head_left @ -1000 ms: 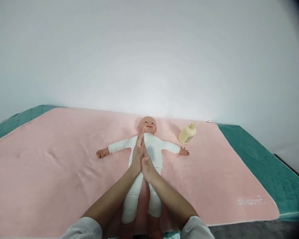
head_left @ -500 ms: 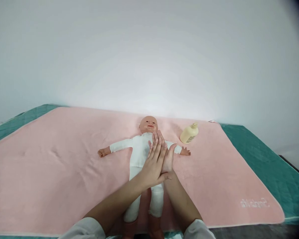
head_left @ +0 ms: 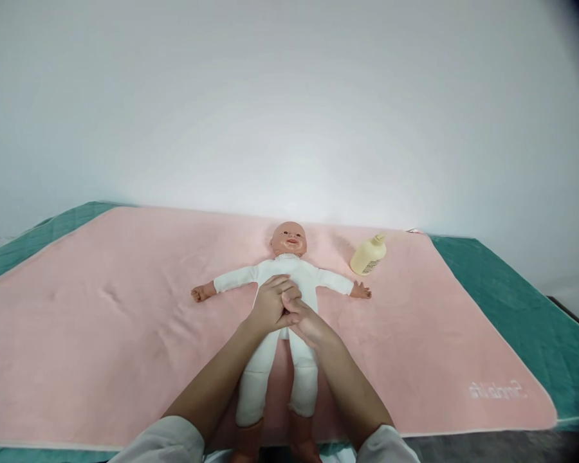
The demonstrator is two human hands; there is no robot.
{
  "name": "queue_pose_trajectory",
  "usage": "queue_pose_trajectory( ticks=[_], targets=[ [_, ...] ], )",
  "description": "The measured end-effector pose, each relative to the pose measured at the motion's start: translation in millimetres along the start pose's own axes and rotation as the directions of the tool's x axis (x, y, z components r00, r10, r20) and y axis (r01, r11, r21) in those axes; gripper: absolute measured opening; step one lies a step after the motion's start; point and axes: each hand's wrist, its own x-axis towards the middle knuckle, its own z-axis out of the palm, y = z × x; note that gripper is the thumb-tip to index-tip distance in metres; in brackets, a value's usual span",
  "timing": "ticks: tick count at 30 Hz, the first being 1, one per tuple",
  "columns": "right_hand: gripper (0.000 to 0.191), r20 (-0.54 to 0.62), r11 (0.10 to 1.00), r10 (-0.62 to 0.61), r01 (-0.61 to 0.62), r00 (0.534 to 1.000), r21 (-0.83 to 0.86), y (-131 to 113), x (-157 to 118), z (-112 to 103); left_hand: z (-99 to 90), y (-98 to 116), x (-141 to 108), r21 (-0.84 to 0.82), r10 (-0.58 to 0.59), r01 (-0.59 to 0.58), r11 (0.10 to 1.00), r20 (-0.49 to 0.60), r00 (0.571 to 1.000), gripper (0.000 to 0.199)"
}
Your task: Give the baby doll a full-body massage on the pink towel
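The left hand and right hand clasp each other over the doll, face-up on the pink mat; contact is unclear. Just 1 wide rightward swing could topple the bottle.

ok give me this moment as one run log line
left hand: clasped with right hand; both: over doll; doll: face up on pink mat; yellow bottle: on mat, picture-right of doll

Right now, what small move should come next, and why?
Perhaps ease the left hand and right hand apart: they are clasped together over the doll, and the bottle sits clear of both, so parting would likely free either for use.
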Motion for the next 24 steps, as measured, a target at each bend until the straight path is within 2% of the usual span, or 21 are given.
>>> queue_pose_trajectory(
  ticks=[2,4,8,10,13,15,17,21,22,24],
  targets=[
    [0.042,0.080,0.998,0.066,-0.067,0.995,0.009,-5,-5,-10,-1.5,-7,-1,0.021,0.008,-0.010,1.000,0.100,0.995,0.077],
    [0.038,0.137,0.995,0.089,-0.084,0.987,-0.045,-12,-8,-21,-1.9,-10,-2,0.063,0.031,-0.040,0.997,0.141,0.990,0.072],
    [0.045,0.238,0.970,0.053,0.006,0.970,-0.242,-21,-10,-42,-4.1,-13,-2,0.175,0.094,-0.117,0.978,0.138,0.986,0.043],
    [0.046,0.182,0.933,0.003,0.063,0.983,-0.355,-23,-12,-49,-6.2,-15,-2,0.227,0.100,-0.126,0.966,0.126,0.987,0.034],
    [0.046,0.066,0.860,-0.092,0.113,0.994,-0.497,-20,-12,-54,-8.9,-19,-2,0.262,0.086,-0.117,0.958,0.126,0.988,0.032],
    [0.047,0.057,0.819,-0.138,0.146,0.989,-0.554,-17,-10,-54,-10.7,-21,-2,0.244,0.036,-0.067,0.967,0.129,0.991,0.034],
    [0.046,0.081,0.791,-0.182,0.195,0.980,-0.580,-12,-7,-53,-12.8,-21,-2,0.187,-0.081,0.054,0.981,0.137,0.987,0.036],
    [0.039,0.108,0.780,-0.292,0.302,0.950,-0.548,0,-4,-52,-17.8,-19,0,0.078,-0.351,0.342,0.936,0.204,0.914,0.040],
    [0.037,0.104,0.786,-0.310,0.317,0.945,-0.531,3,-4,-53,-18.9,-18,1,0.057,-0.374,0.371,0.927,0.215,0.902,0.040],
    [0.032,0.084,0.801,-0.331,0.327,0.940,-0.502,10,-6,-54,-20.2,-17,2,0.000,-0.347,0.356,0.934,0.223,0.911,0.035]
  ],
)
